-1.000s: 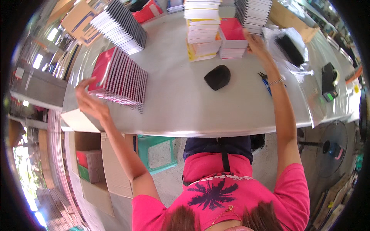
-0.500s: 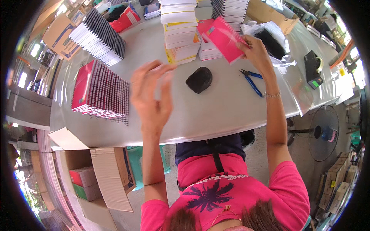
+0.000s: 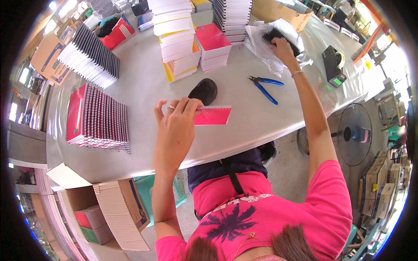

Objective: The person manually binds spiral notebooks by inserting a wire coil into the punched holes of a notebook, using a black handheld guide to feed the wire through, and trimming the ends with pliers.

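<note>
— Where's your left hand [image 3: 176,126]?

— Raised just in front of the black pouch [image 3: 203,90], fingers spread, thumb and fingertips pinching, forearm upright.

— And your right hand [image 3: 283,45]?

— Stretched far beyond that pouch and to its right, arm nearly straight, fingers curled down, bracelet at the wrist.

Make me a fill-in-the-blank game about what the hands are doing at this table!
1. The left hand holds a ____ booklet.
2. The right hand reaches into a clear plastic ____ of black coils.
3. The pliers have ____ handles.
Missing words: pink; bag; blue
</note>
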Motion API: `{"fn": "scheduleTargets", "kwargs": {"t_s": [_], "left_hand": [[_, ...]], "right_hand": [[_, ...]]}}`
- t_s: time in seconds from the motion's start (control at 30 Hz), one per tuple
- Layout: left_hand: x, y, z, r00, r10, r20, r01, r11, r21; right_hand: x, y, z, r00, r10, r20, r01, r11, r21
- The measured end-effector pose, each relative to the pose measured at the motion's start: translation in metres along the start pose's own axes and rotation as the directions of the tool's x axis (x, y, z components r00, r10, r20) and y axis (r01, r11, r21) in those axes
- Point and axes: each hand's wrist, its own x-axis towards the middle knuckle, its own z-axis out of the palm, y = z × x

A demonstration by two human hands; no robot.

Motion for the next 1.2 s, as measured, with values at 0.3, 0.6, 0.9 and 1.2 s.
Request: {"fn": "scheduleTargets", "kwargs": {"t_s": [0.3, 0.6, 0.9, 1.2], "left_hand": [[-0.026, 0.012, 0.04, 0.996, -0.077, -0.044, 0.076, 0.997, -0.014], [-0.023, 0.033, 0.078, 0.917, -0.259, -0.303, 0.252, 0.966, -0.061], [-0.02, 0.035, 0.082, 0.905, -0.294, -0.306, 0.294, 0.955, -0.048], [-0.019, 0.037, 0.079, 0.902, -0.287, -0.321, 0.291, 0.956, -0.037]], "right_hand": [[0.003, -0.029, 0.002, 0.992, 0.128, 0.009, -0.125, 0.979, -0.162], [-0.019, -0.045, -0.054, 0.992, 0.006, -0.128, 0.017, 0.984, 0.177], [-0.147, -0.17, -0.108, 0.825, -0.328, 0.459, -0.164, 0.639, 0.752], [-0.164, -0.175, -0.098, 0.871, -0.299, 0.389, -0.163, 0.572, 0.804]]}}
